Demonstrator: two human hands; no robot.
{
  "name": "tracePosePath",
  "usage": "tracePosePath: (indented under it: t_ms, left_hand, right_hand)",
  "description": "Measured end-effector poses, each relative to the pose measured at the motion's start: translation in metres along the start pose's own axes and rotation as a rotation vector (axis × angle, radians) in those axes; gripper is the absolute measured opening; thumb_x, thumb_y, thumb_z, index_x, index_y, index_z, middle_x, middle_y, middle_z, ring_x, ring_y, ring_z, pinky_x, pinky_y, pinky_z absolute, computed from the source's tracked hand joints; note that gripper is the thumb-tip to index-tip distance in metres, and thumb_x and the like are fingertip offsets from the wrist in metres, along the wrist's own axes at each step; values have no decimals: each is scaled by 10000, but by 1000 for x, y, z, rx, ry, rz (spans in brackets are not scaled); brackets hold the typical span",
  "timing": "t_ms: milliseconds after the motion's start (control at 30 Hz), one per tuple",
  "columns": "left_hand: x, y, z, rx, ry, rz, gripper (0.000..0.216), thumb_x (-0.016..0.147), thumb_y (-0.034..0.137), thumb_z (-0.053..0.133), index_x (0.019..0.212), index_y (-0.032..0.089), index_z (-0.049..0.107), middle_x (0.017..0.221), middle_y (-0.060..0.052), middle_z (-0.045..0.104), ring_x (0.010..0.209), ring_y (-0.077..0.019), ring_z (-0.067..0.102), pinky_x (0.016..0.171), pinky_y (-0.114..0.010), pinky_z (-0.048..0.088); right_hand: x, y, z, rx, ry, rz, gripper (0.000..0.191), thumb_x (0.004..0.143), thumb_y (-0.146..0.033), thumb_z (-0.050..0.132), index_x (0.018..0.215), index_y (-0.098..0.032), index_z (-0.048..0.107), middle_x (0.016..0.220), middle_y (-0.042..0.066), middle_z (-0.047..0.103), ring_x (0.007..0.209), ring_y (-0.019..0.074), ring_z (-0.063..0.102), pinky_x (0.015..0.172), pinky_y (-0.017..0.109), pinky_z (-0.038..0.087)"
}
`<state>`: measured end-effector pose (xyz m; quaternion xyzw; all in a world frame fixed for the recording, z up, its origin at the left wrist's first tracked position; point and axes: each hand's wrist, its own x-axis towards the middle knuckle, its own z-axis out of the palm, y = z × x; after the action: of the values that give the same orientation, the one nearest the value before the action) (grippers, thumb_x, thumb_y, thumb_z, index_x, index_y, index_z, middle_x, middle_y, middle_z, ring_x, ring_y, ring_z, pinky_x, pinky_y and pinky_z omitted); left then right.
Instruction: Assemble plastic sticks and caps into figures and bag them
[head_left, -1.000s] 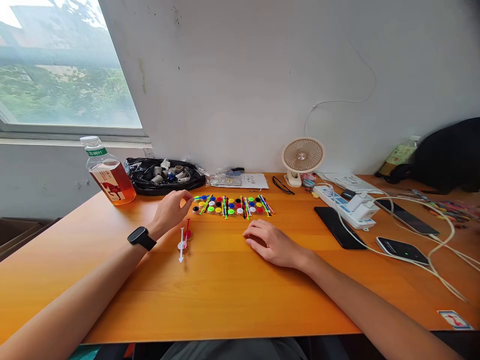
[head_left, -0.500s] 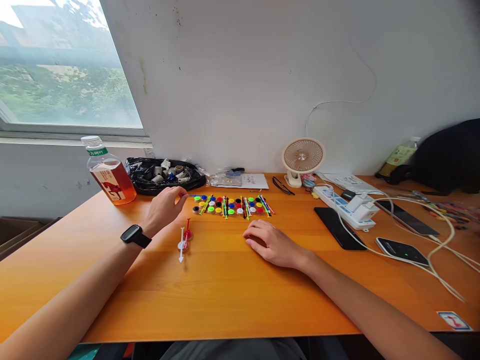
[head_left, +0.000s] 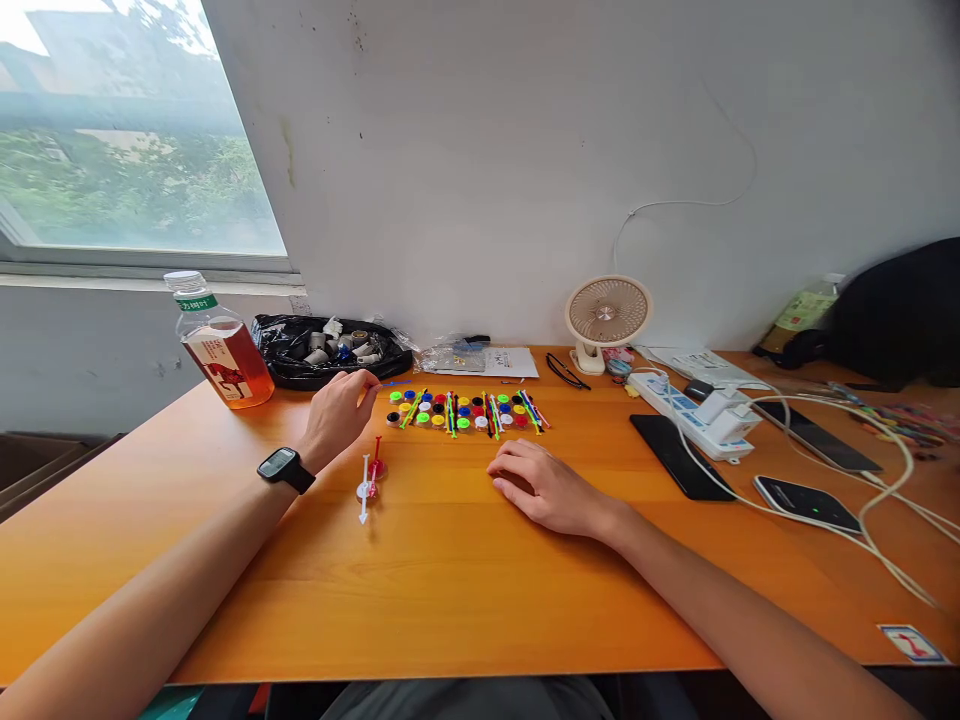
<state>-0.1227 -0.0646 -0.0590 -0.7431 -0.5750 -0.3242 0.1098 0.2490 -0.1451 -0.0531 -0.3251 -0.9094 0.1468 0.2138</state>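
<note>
At the left end of a patch of coloured discs, my left hand pinches a thin blue plastic arrow, which sticks out to the right past the fingertips. The discs lie in rows, with several coloured arrows laid among them. Closer to me are a white arrow on a pale disc and a red arrow on a red disc. My right hand rests on the tabletop just in front of the discs, fingers loosely bent and apart, holding nothing.
A bottle of amber drink and a black plastic bag stand behind my left hand. Along the wall is a small fan. To the right lie a black tablet-like slab, a power strip, a phone and loose white cables.
My left hand has shifted slightly right, its wrist turned a little, with the blue arrow still pinched. My right hand stays where it was.
</note>
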Motion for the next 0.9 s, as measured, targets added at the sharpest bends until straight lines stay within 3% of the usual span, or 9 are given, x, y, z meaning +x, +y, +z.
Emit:
tracePosePath:
  t_ms: [133, 367, 467, 700, 900]
  left_hand:
    - [1, -1, 3, -205, 59, -68, 199, 1019, 292, 455, 1070, 204, 627, 886, -45, 693, 789, -219, 632, 715, -322, 453]
    - [2, 2, 15, -353, 11, -33, 366, 974, 234, 392, 1013, 188, 754, 1083, -84, 740, 989, -228, 697, 881, -334, 526]
    - [11, 1, 18, -307, -33, -25, 358, 964, 290, 457, 1104, 178, 767, 1137, -96, 743, 1001, -243, 704, 895, -345, 541]
    - [52, -3, 34, -40, -323, 35, 369, 896, 429, 600, 1058, 176, 815, 1141, -126, 768, 1066, -320, 698, 927, -374, 539]
    - [59, -2, 49, -12, -405, 99, 343, 926, 446, 593, 970, 214, 842, 999, -108, 795, 974, -297, 693, 868, -353, 512]
  right_hand:
    - [0, 0, 0, -1, -2, -4, 126, 1052, -194, 576, 1082, -223, 694, 1100, 76, 682, 1003, 238, 634, 933, 392, 516]
    - [0, 1, 1, -18, -1, 8, 118, 1045, -190, 583, 1094, -215, 687, 1106, 75, 670, 1012, 238, 621, 946, 395, 508]
    - [-1, 2, 3, -13, 0, 11, 115, 1041, -188, 592, 1105, -210, 684, 1105, 75, 667, 1015, 237, 612, 950, 396, 504]
    - [-1, 4, 4, -9, 3, 10, 111, 1040, -188, 599, 1114, -206, 678, 1111, 73, 659, 1022, 236, 601, 953, 393, 492]
    - [-1, 4, 4, -12, 3, 10, 102, 1036, -191, 606, 1102, -209, 683, 1101, 73, 656, 1006, 234, 599, 942, 389, 495]
